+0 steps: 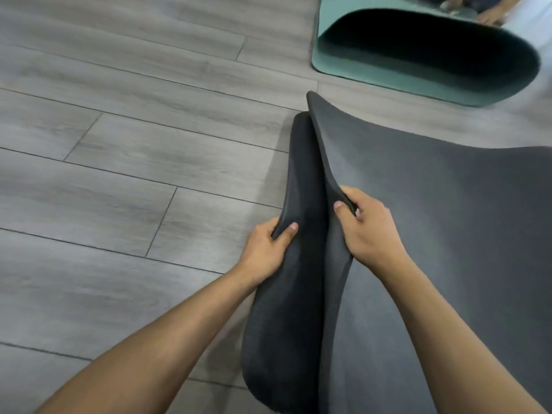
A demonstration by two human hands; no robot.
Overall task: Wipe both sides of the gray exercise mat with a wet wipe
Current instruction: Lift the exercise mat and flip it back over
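Head view looks down on a gray exercise mat (433, 234) lying over a gray wood-plank floor (119, 144), filling the lower right of the picture. Its left part is lifted and folded, so two edges rise side by side like ridges, with a dark trough between them.

Left hand (265, 249) grips the outer, left-hand edge: the thumb (288, 231) lies on the inner face, and the fingers are curled round behind the edge, mostly hidden. Right hand (367, 231) pinches the inner edge just to the right, thumb tip on the near face and fingers wrapped over the top, pressing into the mat's upper side. Both forearms reach in from the bottom of the frame, and the two hands sit near each other but apart.

At the top right a teal mat (388, 70) lies on the floor, well apart from the gray one, its near end curled over into a loop. Another person's hand (490, 16) rests at its far edge, blurred.
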